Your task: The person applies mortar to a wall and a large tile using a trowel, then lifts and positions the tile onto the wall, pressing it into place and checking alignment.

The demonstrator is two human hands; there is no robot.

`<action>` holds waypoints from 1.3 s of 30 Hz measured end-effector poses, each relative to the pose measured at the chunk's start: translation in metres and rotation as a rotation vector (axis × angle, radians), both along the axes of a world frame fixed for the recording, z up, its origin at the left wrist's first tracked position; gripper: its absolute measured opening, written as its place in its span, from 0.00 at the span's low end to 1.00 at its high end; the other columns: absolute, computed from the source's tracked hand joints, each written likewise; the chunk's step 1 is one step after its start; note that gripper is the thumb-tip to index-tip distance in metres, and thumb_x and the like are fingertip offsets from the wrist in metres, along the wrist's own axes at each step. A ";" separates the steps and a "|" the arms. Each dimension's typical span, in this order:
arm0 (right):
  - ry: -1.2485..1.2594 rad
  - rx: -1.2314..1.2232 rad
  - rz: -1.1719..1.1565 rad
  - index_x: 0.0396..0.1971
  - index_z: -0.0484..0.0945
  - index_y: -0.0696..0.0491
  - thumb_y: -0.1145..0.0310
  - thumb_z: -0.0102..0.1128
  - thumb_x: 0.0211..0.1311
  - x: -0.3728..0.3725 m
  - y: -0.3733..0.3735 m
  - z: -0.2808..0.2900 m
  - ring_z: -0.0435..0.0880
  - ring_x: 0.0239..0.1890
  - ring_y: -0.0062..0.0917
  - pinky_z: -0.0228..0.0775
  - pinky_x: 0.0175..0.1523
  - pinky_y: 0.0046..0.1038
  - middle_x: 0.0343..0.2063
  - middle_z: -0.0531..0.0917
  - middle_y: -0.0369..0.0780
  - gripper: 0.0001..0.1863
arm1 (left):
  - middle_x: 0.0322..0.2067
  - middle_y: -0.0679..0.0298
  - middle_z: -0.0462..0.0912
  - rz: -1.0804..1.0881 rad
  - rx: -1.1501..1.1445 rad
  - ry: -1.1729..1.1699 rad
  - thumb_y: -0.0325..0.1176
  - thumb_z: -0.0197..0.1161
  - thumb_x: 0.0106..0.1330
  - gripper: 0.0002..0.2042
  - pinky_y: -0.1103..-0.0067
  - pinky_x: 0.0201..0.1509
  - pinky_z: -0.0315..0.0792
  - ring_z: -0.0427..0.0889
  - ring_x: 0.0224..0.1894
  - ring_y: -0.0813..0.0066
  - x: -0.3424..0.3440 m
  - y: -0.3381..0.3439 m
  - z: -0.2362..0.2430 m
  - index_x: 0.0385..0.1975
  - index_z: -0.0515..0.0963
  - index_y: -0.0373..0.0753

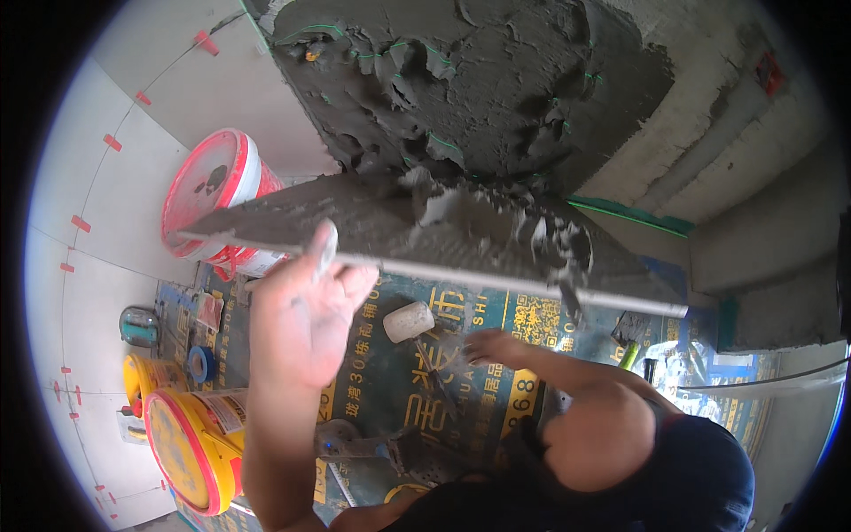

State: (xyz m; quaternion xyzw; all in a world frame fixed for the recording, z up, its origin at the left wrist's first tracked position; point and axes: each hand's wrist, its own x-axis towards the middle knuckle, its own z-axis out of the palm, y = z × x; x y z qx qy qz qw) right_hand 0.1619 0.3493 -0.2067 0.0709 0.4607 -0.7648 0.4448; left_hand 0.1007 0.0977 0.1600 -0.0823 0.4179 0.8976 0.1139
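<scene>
A large tile [417,264] stretches across the middle, grey mortar spread over the face toward the wall. Its pale near edge crosses my view from left to right. My left hand [306,310] grips that edge near its left end, with one whitened finger up against it and the palm showing. Lower down, my right hand [494,348] is apart from the tile and holds nothing I can see, its fingers stretched toward a mallet [409,322]. The mallet has a white head and a dark handle, and lies on the floor covering. Beyond the tile, wet mortar [496,89] coats the wall.
A red-and-white bucket [253,173] stands beyond the tile's left end. Yellow buckets [182,452] and a roll of blue tape [202,363] are at lower left. Red clips [113,142] line the tiled wall's joints. Green printed sheeting [372,381] covers the floor.
</scene>
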 end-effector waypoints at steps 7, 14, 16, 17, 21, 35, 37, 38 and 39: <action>-0.379 -0.710 -0.225 0.63 0.61 0.50 0.36 0.30 0.65 -0.030 0.141 0.167 0.68 0.61 0.35 0.53 0.67 0.43 0.61 0.67 0.43 0.38 | 0.37 0.59 0.71 -0.011 0.079 -0.221 0.35 0.58 0.63 0.10 0.67 0.56 0.59 0.70 0.44 0.62 0.087 -0.040 -0.047 0.37 0.70 0.37; -0.369 -0.264 -0.316 0.65 0.57 0.56 0.28 0.25 0.60 0.007 0.113 0.174 0.64 0.64 0.34 0.48 0.68 0.42 0.62 0.66 0.42 0.48 | 0.49 0.51 0.74 0.026 0.092 -0.344 0.35 0.57 0.61 0.17 0.61 0.65 0.56 0.70 0.55 0.53 0.133 -0.045 -0.135 0.47 0.69 0.32; -0.396 -0.285 -0.301 0.64 0.59 0.53 0.33 0.27 0.63 0.012 0.104 0.162 0.65 0.63 0.31 0.44 0.70 0.43 0.63 0.65 0.40 0.43 | 0.51 0.49 0.74 -0.022 -0.110 -0.310 0.34 0.56 0.61 0.19 0.59 0.66 0.56 0.69 0.57 0.51 0.145 -0.051 -0.164 0.49 0.68 0.32; -0.397 -0.292 -0.308 0.64 0.59 0.53 0.33 0.27 0.63 0.015 0.105 0.153 0.65 0.63 0.31 0.44 0.70 0.43 0.63 0.65 0.40 0.43 | 0.51 0.49 0.73 -0.048 -0.186 -0.297 0.34 0.56 0.61 0.19 0.59 0.66 0.56 0.69 0.57 0.51 0.151 -0.053 -0.175 0.49 0.68 0.32; -0.889 -1.327 -0.209 0.64 0.60 0.54 0.30 0.25 0.62 0.029 0.106 0.092 0.65 0.63 0.35 0.51 0.67 0.42 0.61 0.68 0.41 0.45 | 0.52 0.50 0.73 -0.022 -0.124 -0.489 0.33 0.55 0.60 0.19 0.60 0.65 0.59 0.69 0.57 0.53 0.154 -0.049 -0.198 0.50 0.67 0.32; -0.585 -0.135 -0.507 0.65 0.55 0.54 0.39 0.33 0.67 0.051 0.116 0.021 0.63 0.63 0.35 0.54 0.65 0.44 0.63 0.63 0.41 0.38 | 0.52 0.55 0.70 0.188 0.148 -0.987 0.37 0.55 0.60 0.18 0.61 0.63 0.58 0.66 0.56 0.54 0.163 -0.057 -0.283 0.48 0.69 0.36; -0.581 -0.086 -0.494 0.63 0.58 0.56 0.38 0.34 0.67 0.052 0.119 0.020 0.67 0.60 0.36 0.57 0.63 0.44 0.62 0.65 0.43 0.38 | 0.54 0.55 0.69 0.181 0.159 -1.038 0.38 0.54 0.61 0.18 0.62 0.63 0.58 0.66 0.57 0.55 0.162 -0.057 -0.276 0.49 0.69 0.37; -0.587 -0.080 -0.504 0.63 0.58 0.56 0.38 0.34 0.67 0.051 0.120 0.021 0.67 0.60 0.36 0.57 0.63 0.44 0.62 0.65 0.43 0.38 | 0.55 0.55 0.69 0.184 0.171 -1.081 0.38 0.53 0.62 0.18 0.63 0.63 0.58 0.65 0.58 0.56 0.161 -0.057 -0.272 0.50 0.69 0.39; -0.616 -0.057 -0.504 0.62 0.58 0.57 0.38 0.34 0.67 0.039 0.112 0.040 0.67 0.60 0.36 0.57 0.63 0.43 0.61 0.66 0.44 0.38 | 0.55 0.55 0.69 0.180 0.175 -1.088 0.38 0.53 0.62 0.18 0.63 0.63 0.58 0.65 0.58 0.56 0.159 -0.056 -0.268 0.50 0.69 0.39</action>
